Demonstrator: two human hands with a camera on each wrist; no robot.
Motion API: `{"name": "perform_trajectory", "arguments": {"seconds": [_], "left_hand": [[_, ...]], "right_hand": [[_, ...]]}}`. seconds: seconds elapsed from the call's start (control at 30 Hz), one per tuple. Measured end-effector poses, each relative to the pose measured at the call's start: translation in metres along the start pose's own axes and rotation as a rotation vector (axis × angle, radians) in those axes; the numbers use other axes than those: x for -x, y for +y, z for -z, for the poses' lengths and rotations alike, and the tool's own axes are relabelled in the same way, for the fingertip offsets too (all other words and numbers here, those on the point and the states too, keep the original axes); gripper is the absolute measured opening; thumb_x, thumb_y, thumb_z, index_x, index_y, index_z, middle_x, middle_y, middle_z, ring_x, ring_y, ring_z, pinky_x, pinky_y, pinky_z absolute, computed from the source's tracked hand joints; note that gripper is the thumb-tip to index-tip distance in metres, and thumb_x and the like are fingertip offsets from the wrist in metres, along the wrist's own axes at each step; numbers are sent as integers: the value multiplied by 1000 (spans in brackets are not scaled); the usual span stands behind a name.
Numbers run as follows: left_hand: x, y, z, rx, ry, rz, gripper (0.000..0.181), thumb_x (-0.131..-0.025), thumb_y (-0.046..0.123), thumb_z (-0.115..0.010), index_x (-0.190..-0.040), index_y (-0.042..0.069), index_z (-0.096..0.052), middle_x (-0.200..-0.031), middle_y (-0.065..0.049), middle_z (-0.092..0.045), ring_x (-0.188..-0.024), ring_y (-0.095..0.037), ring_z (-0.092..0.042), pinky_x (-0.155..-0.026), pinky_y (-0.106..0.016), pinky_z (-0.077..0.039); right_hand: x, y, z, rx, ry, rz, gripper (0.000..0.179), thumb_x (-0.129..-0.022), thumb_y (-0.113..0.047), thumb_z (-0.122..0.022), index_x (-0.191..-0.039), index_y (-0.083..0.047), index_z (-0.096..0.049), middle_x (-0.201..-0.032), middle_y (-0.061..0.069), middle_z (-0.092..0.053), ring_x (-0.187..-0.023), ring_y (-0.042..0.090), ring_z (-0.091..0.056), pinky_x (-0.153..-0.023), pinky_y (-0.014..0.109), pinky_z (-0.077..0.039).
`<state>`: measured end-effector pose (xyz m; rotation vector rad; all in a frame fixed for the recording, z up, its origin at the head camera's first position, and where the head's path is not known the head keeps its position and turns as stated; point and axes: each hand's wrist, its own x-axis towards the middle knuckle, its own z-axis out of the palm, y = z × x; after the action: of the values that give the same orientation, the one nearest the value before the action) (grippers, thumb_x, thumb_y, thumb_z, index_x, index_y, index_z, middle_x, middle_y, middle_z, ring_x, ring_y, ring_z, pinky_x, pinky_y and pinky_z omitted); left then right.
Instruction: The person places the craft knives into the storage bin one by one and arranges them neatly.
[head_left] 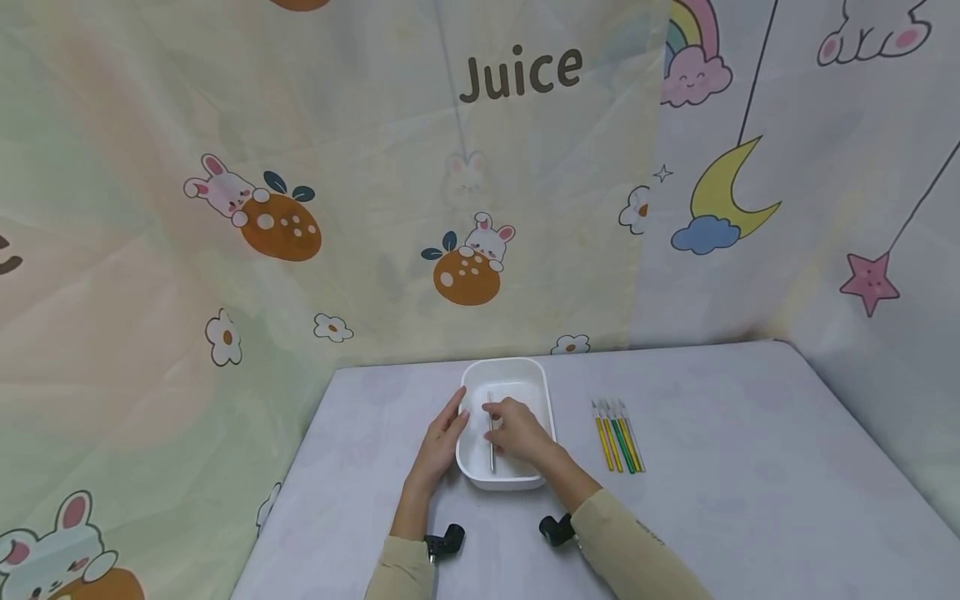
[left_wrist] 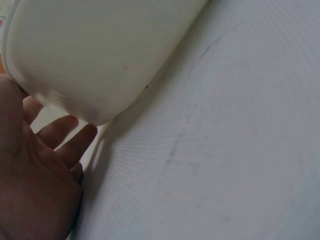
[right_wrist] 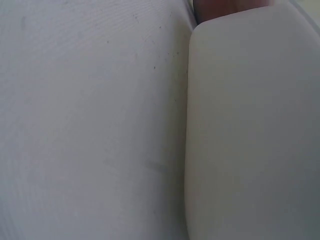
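A white tray (head_left: 517, 481) sits on the table. My left hand (head_left: 438, 450) holds its left side, the thumb at the rim and the fingers against the outer wall; in the left wrist view, the fingers (left_wrist: 77, 145) touch the tray's wall (left_wrist: 100, 60). Inside the tray is a slim silver pen (head_left: 492, 458), lying lengthwise. Over it, my right hand (head_left: 521, 429) reaches in with thumb and index finger bent around the pen's middle. The right wrist view mostly shows the tray's outer wall (right_wrist: 255, 125); the pen is hidden there.
Several slim pens (head_left: 617, 437) with yellow, green and silver barrels lie side by side to the right of the tray. A pale cloth covers the table (head_left: 750, 483). Printed curtains (head_left: 375, 167) hang behind and beside it.
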<state>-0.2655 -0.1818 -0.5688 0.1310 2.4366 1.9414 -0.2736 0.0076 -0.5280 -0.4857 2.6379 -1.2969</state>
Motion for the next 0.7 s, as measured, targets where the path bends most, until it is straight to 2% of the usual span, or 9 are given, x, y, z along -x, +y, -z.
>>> {"name": "perform_trajectory", "arguments": {"seconds": [0.23,0.47,0.7], "left_hand": [[0,-1,0,-3,-2,-18,49,-109,38,-53,-157,38,-44,-168,6,-37,-160,-23,-26,-130,-55,-21],[-1,-1,0,5,-12,-17,52,-109,38,-53,-159,31,-43,-168,6,-35,-160,-22,-24,-130,-54,-21],[-1,0,0,26,-7,-8,50,-108,36,-56,-157,36,-46,-168,6,-36,-160,-23,-24,-130,-53,-20]], "right_hand": [[0,0,-3,52,-17,-13,53,-89,-9,-81,-139,-5,-65,-109,11,-66,-69,12,-60,-69,26,-50],[0,0,-2,75,-20,-10,53,-88,-9,-82,-138,-4,-66,-108,10,-66,-80,15,-59,-71,28,-51],[1,-2,-4,92,-27,-25,54,-88,-10,-82,-139,-5,-66,-107,9,-66,-83,15,-58,-76,31,-51]]}}
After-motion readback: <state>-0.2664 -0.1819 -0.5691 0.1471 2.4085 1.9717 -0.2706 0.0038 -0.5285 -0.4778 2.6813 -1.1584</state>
